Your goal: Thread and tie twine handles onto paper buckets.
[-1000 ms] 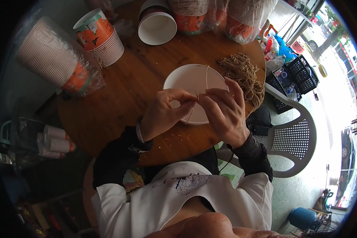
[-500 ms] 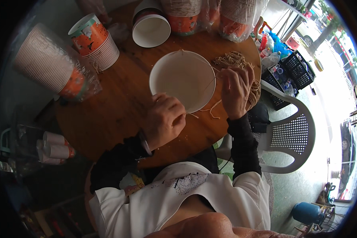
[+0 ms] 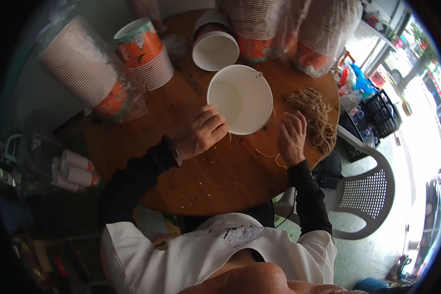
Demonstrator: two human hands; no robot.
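Observation:
A white-lined round paper bucket (image 3: 242, 100) stands mouth toward me on the wooden table, a loop of cord (image 3: 258, 74) at its far rim. My left hand (image 3: 207, 131) is closed at the bucket's left rim, fingertips against the edge; a short cord end shows beside it. To the right of the bucket is my right hand (image 3: 292, 139), fingers stretched out and slightly apart, with nothing visible in them. A tangled bundle of tan cord (image 3: 314, 115) lies just beyond that hand. One loose cord piece (image 3: 264, 154) lies on the tabletop beside its wrist.
Stacked orange-printed paper buckets (image 3: 149, 59), some bagged in plastic (image 3: 85, 66), line the far and left sides of the table (image 3: 196, 183). Another bucket (image 3: 215, 51) lies tipped behind the one at my hand. A grey plastic chair (image 3: 362, 193) and black crates (image 3: 377, 115) stand right.
The bucket has tilted and shifted, showing more of its inside. My right hand has come down from the raised cord and its fingers have loosened. My left hand has moved up to the rim.

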